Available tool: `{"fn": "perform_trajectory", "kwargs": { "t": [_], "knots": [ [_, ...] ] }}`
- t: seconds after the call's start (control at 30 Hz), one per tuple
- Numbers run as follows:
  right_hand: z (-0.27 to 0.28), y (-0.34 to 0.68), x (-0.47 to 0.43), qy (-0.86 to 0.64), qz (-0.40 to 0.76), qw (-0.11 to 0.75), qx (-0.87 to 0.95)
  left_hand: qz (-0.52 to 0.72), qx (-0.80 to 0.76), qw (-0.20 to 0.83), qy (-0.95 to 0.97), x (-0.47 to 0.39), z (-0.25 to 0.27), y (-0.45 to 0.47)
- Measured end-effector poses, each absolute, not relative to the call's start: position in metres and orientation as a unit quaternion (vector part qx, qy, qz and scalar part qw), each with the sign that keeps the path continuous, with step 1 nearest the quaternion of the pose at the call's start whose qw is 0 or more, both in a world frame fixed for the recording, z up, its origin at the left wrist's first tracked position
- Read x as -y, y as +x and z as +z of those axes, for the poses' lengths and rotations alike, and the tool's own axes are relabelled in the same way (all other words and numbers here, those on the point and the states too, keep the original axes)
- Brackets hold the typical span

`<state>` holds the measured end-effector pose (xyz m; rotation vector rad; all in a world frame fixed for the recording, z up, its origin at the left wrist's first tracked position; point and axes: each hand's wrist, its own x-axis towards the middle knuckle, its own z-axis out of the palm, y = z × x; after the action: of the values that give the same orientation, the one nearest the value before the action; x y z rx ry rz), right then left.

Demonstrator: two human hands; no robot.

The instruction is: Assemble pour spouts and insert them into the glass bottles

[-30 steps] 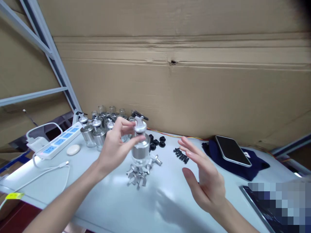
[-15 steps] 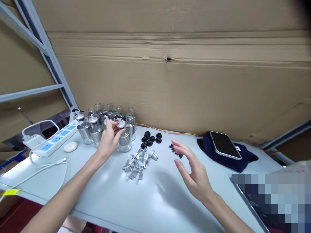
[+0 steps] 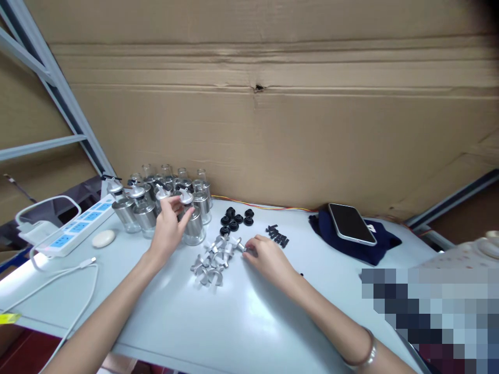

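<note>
My left hand (image 3: 168, 223) is at the neck of a glass bottle (image 3: 194, 228) with a metal sleeve, thumb and fingers closed around it just under its silver pourer top (image 3: 186, 196). The fingers partly hide the neck. My right hand (image 3: 268, 257) reaches to the right edge of a pile of loose silver pourer tops (image 3: 212, 259). Its thumb and fingertips pinch the end of one silver pourer top (image 3: 238, 244), which still lies against the pile. Behind the pile sit several black stoppers (image 3: 234, 224). Small black tube-like pieces (image 3: 277, 236) lie beyond my right hand.
Several more sleeved bottles (image 3: 125, 214) stand at the back left, some with pourer tops. Left of them are a power strip (image 3: 78, 228), a white round object (image 3: 103, 238) and a white cable (image 3: 91, 291). A phone (image 3: 352, 224) rests on dark cloth (image 3: 384, 249). Cardboard (image 3: 249, 145) walls the back.
My right hand has moved left and down from above the table to the pile, closing on a silver pourer top. My left hand stays at the same bottle. The view has shifted slightly.
</note>
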<state>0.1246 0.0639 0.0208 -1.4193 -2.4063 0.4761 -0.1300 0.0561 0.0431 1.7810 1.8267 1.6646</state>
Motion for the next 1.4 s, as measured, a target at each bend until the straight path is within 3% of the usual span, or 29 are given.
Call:
{"fn": "perform_trajectory", "kwargs": {
  "t": [0.1, 0.27, 0.3, 0.43, 0.6, 0.7, 0.9, 1.17, 1.3, 1.4],
  "knots": [
    [0.021, 0.122, -0.064, -0.496, 0.171, 0.144, 0.839, 0.554, -0.577, -0.025, 0.599, -0.053, 0.044, -0.130],
    [0.031, 0.144, -0.061, -0.468, 0.206, 0.135, 0.849, 0.562, -0.456, -0.242, 0.646, -0.028, 0.039, -0.098],
    [0.034, 0.151, -0.061, -0.458, 0.215, 0.132, 0.852, 0.545, -0.420, -0.224, 0.690, -0.020, 0.035, -0.085],
    [0.047, 0.180, -0.060, -0.399, 0.334, 0.118, 0.846, 0.391, -0.390, 0.062, 0.831, 0.004, 0.019, -0.028],
    [0.051, 0.198, -0.059, -0.365, 0.498, 0.098, 0.781, 0.339, -0.436, 0.491, 0.674, 0.003, 0.007, 0.010],
    [0.049, 0.204, -0.062, -0.400, 0.479, 0.113, 0.773, 0.351, -0.406, 0.629, 0.563, 0.000, 0.001, 0.015],
    [0.051, 0.235, -0.074, -0.487, 0.334, 0.155, 0.792, 0.400, -0.389, 0.685, 0.468, -0.005, -0.005, 0.012],
    [0.041, 0.251, -0.074, -0.508, 0.363, 0.072, 0.778, 0.431, -0.389, 0.702, 0.412, -0.009, -0.005, 0.012],
    [0.039, 0.250, -0.074, -0.505, 0.359, 0.079, 0.781, 0.426, -0.415, 0.688, 0.417, -0.008, -0.002, 0.012],
    [0.042, 0.246, -0.072, -0.501, 0.381, 0.134, 0.765, 0.423, -0.419, 0.684, 0.422, -0.009, -0.001, 0.011]
  ]
}}
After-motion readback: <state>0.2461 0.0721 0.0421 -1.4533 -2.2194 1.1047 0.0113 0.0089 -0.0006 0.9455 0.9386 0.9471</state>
